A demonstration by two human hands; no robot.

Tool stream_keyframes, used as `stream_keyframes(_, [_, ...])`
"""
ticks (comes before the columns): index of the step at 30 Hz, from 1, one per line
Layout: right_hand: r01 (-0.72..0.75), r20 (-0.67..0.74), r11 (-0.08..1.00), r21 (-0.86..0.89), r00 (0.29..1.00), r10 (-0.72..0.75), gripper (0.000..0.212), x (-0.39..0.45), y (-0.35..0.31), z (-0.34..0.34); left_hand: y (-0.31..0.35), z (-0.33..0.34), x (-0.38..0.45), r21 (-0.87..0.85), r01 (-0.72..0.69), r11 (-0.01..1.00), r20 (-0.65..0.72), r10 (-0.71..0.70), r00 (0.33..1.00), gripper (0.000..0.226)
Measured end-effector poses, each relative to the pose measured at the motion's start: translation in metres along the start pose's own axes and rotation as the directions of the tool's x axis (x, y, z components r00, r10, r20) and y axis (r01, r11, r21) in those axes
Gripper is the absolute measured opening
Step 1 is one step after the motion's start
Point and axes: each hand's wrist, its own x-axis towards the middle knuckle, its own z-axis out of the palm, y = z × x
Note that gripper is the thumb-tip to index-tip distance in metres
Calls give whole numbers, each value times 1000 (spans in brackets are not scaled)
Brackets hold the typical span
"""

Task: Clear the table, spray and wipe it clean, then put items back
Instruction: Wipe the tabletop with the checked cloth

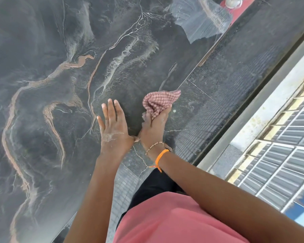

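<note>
A dark marble table (pixel 47 71) with pale and brown veins fills the left and middle of the head view. My left hand (pixel 112 127) lies flat on it near the front right edge, fingers straight. Right beside it my right hand (pixel 154 128) grips a bunched red-and-white checked cloth (pixel 159 102), which sticks up from the fist at the table's edge. Some pale residue shows on the back of my left hand.
A dark tiled floor (pixel 235 71) runs along the table's right side, bordered by a grey ledge (pixel 263 95) and a metal grille (pixel 286 155). At the top right a white object on a red surface (pixel 232 2) stands beyond the table.
</note>
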Motion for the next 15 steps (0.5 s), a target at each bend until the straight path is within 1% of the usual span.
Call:
stream_keyframes(3, [42,-141,998,54,989,-34,70,74,-31,-28,11,-3,7,-2,-37,999,11,37,999,116])
stream_keyframes(6, [-16,-255,999,32,967,24,74,179,-68,-74,35,-1,22,-36,-124,992,-9,124,992,109])
stream_keyframes(7, [-41,-271,999,2,962,40,73,205,-83,-88,44,-1,27,-42,-153,987,-10,152,988,107])
stream_keyframes(9, [-86,-277,985,-149,960,42,64,235,-110,-109,64,-2,41,-53,-204,978,-28,203,979,104])
stream_keyframes(11, [-106,-287,943,-316,958,12,63,247,-126,-118,82,-4,55,-58,-239,969,-55,236,970,102])
stream_keyframes(12, [-85,-277,918,-387,960,-28,65,243,-129,-119,89,-6,62,-52,-251,967,-66,247,967,101])
stream_keyframes(13, [-21,-239,865,-502,964,-115,65,237,-126,-118,96,-9,69,-44,-258,965,-73,255,964,101])
stream_keyframes(14, [53,-177,771,-635,961,-212,65,228,-118,-115,101,-12,75,-35,-259,965,-80,256,963,102])
stream_keyframes(15, [120,-93,652,-749,955,-282,65,218,-107,-113,105,-15,80,-26,-256,966,-82,253,964,101])
